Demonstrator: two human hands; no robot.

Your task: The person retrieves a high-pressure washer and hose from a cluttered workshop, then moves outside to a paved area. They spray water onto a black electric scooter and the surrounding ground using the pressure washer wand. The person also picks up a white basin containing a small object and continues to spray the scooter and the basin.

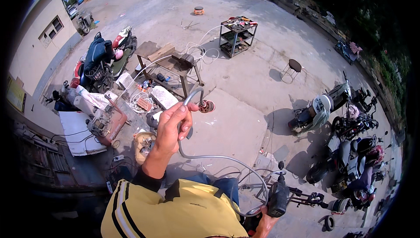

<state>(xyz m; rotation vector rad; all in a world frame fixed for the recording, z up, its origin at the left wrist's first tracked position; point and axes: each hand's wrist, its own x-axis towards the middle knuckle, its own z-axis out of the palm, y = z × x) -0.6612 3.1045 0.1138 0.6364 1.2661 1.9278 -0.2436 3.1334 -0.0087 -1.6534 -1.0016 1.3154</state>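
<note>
Left hand [172, 126], mid-frame: fingers pinch grey cable [221, 156]; looks light, springy, best held near bend. Right hand [264, 223] at drill [278, 198], lower right: fingers mostly hidden, cannot tell.

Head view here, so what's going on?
Someone in a yellow top is working outdoors on pale concrete. The left hand holds up a length of grey hose, which loops down beside the right hand; that one holds a dark power tool. Ahead stand a metal workbench and a tool-laden shelf rack, with motorcycles parked to the right.
</note>
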